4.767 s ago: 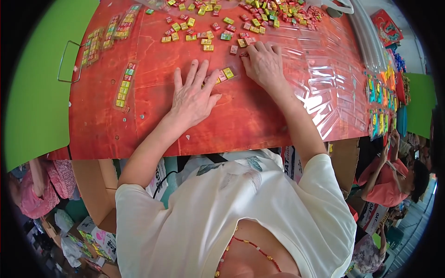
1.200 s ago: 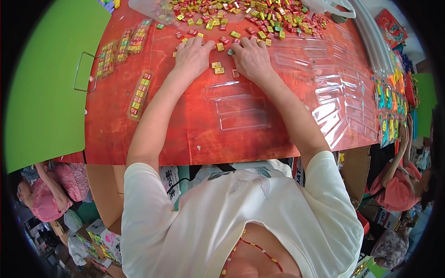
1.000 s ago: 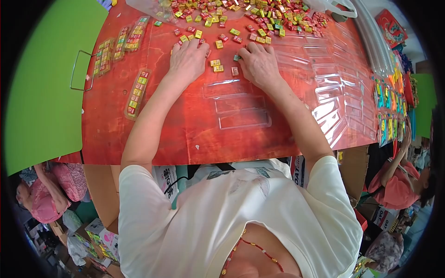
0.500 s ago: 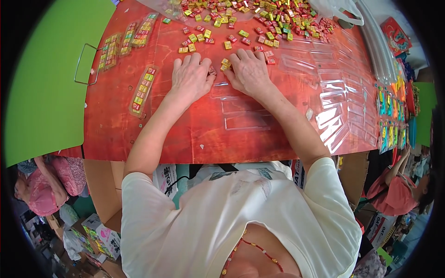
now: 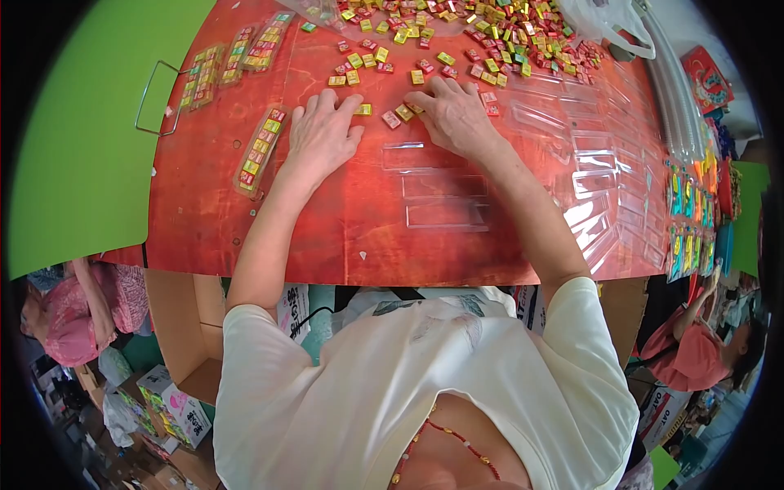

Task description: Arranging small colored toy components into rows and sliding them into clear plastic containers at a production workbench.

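My left hand (image 5: 322, 135) is over the red tabletop, fingers apart and thumb out. Just past its index fingertip lies a small yellow box (image 5: 364, 109). My right hand (image 5: 453, 117) is bent low, its thumb and index finger about another small yellow box (image 5: 415, 107), partly hidden by the fingers. Touching that row are a further yellow box (image 5: 403, 113) and a small red box (image 5: 391, 120). Nearer me lie clear plastic trays (image 5: 445, 185), with nothing seen in them. A filled tray (image 5: 261, 151) of red, yellow and green boxes rests left of my left hand.
A heap of small coloured boxes (image 5: 523, 33) covers the far side. More filled trays (image 5: 204, 75) lie far left, by a metal wire handle (image 5: 155, 98) and green board (image 5: 73, 147). Clear trays (image 5: 604, 180) and colourful packets (image 5: 690, 216) are at right. Other people sit at both sides.
My left hand has drawn left, away from the right hand, and its fingers have spread. A red box and yellow boxes now show between the hands. The whole view has shifted slightly.
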{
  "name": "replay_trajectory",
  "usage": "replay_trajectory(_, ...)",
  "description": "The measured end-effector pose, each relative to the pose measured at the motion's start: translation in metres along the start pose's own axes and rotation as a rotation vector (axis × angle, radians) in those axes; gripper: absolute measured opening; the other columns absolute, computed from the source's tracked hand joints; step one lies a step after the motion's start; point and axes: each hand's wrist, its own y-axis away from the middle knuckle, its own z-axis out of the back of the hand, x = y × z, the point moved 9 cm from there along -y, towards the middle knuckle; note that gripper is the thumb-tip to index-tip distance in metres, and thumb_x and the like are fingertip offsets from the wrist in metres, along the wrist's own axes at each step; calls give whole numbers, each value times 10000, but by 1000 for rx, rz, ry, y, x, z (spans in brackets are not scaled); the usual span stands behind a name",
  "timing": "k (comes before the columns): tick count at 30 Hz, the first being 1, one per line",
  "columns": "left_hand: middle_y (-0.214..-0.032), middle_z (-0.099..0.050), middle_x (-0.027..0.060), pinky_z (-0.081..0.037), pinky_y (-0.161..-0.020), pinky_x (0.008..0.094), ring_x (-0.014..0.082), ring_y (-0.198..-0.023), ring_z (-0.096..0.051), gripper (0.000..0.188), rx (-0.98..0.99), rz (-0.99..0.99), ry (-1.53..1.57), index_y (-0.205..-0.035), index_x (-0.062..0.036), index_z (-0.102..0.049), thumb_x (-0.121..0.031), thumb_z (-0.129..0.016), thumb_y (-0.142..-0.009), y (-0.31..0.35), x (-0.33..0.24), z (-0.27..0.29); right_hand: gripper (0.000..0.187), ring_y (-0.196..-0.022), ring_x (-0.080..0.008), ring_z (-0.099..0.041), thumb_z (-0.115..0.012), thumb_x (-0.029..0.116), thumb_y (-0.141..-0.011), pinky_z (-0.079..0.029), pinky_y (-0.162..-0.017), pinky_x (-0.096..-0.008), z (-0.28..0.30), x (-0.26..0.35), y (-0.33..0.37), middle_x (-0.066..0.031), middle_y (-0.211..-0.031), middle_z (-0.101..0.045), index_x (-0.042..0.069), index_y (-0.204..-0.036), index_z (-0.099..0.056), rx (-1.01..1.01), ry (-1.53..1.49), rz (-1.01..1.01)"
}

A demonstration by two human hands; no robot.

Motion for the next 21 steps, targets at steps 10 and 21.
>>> replay_trajectory(10,-964,-639,122,-460,-809,456,296,-961,-639,265,-21,-33,-32,-977,-68,-633,-301,-698,-870,-1,-19,-7,208,-943,-256,-617,-686,240,-855,-429,-831,-417,8,-9,5,-71,-931,-603,121,-1022,-650,-31,15,-64)
replay_trajectory(21,-1111,-565,112,-381,-853,439,273,-1076,-528,476,-163,-149,-5,-1203,-98,-611,-413,-699,-858,-13,-63,0,222,-981,-266,-631,-705,230,-843,-443,-877,-443,41,-46,21,-67,-953,-617,123,-1031,-655,-112,-29,-153)
